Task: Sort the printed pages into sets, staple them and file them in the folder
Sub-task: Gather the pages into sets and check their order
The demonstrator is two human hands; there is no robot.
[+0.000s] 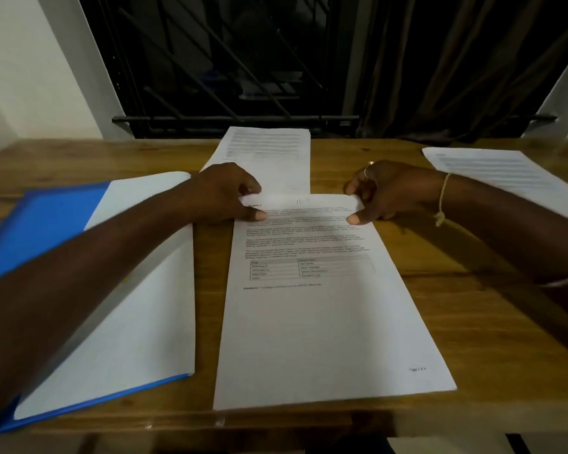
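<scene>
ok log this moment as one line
left hand: pinches top left corner of white printed page | right hand: pinches top right corner | blue folder: left of page

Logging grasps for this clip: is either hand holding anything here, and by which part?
Both hold the middle printed page by its far edge: the left hand pinches the far left corner, the right hand the far right corner.

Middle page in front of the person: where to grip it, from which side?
Take the middle page by its two far corners, coming from the left and right sides. It lies flat on the table, so only an edge gives purchase, and the far edge is raised: the left hand and right hand each pinch a corner there, thumb on top.
</scene>
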